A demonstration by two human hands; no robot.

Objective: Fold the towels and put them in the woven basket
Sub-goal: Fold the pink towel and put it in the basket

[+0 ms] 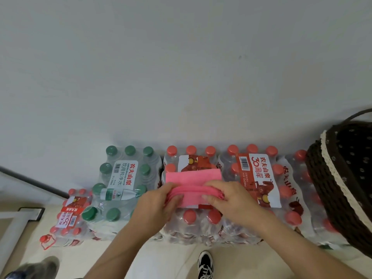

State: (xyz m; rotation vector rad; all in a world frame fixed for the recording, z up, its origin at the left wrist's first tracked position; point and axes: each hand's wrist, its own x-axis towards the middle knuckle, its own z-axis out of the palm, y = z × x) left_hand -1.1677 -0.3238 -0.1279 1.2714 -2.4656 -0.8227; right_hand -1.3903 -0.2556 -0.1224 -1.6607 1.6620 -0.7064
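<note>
1. the pink towel [193, 176] lies at the centre of the frame on a red-capped pack [191, 220] of bottled water. its far part is a flat panel. its near edge is bunched into several layers under your hands.
2. grip, left hand [159, 202]: clamped on the left end of the bunched layers, fingers curled over the cloth.
3. grip, right hand [231, 200]: clamped on the right end of the same layers, the cloth pinched under the fingers. neither hand is free.
4. the woven basket [318, 178] stands at the right edge of the frame, on the packs and well apart from the towel. its inside is dark, so i cannot tell whether it holds anything.
5. judgement: the fold is in hand and not yet finished. hold both ends level and draw the cloth taut between them, so the layers do not fan out.
6. lay the bunched edge over onto the flat panel, with the corners meeting.
7. the pack top looks lumpy with caps and slick with film. press the fold flat with a palm before you let go.
8. risk: a loose bottle [118, 194] lies on the green-capped pack [120, 178], just left of your left hand. keep that wrist clear of it.
9. for the move to the basket, support the folded towel from both ends so it arrives square.
</note>
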